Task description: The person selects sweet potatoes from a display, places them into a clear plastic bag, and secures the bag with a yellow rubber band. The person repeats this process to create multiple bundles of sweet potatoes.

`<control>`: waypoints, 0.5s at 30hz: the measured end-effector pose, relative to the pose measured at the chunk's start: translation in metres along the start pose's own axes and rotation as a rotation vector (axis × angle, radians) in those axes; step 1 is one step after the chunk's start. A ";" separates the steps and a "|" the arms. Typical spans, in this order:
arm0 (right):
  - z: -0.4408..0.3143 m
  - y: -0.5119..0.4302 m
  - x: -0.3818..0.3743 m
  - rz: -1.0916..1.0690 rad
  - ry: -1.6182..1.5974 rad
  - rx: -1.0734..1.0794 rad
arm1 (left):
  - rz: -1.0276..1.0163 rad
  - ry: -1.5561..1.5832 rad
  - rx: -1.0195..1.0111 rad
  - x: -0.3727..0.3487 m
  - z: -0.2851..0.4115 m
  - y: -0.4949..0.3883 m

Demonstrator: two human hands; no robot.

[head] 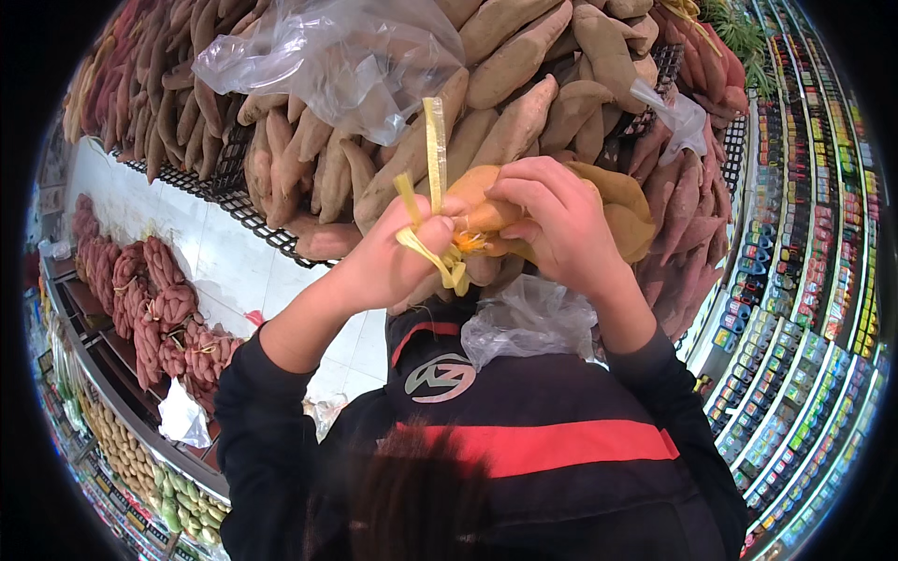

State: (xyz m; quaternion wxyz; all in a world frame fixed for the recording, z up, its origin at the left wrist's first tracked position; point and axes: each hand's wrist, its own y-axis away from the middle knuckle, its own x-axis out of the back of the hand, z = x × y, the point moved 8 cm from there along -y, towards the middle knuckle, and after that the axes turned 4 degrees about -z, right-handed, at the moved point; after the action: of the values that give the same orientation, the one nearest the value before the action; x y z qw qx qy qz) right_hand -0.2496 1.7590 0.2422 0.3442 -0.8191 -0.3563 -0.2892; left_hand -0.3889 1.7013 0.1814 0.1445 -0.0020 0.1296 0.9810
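My left hand (400, 259) pinches a yellow plastic strap (435, 154). One end of it sticks up and a looped end (449, 270) hangs below the thumb. Beside that thumb is a frayed orange tuft (470, 242), apparently netting. My right hand (561, 217) curls its fingers around the near end of a yellow bundle of sweet potatoes (621, 221), seemingly wrapped in mesh. The bundle lies over the heaped brown sweet potatoes (519, 126), and my right hand hides part of it.
A clear plastic bag (351, 63) lies on the heap; another (530, 319) is against my apron (561, 393). Black mesh baskets (266, 235) edge the pile. Reddish tied bundles (151, 301) sit on a left-hand stand. Stocked shelves (779, 280) line the right.
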 end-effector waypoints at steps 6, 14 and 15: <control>0.002 0.005 0.000 0.025 -0.049 -0.003 | -0.048 0.206 0.123 -0.006 -0.015 0.000; -0.008 0.013 -0.006 -0.044 -0.042 0.062 | -0.186 0.251 0.017 -0.028 -0.013 0.009; -0.011 0.015 -0.007 -0.048 -0.035 0.086 | -0.147 0.182 -0.058 -0.028 -0.008 0.011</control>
State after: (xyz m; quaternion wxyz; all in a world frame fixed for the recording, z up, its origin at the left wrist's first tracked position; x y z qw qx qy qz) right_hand -0.2447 1.7402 0.2381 0.3656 -0.7997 -0.3940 -0.2676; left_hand -0.3656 1.6811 0.1771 0.2037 -0.1045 0.1135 0.9668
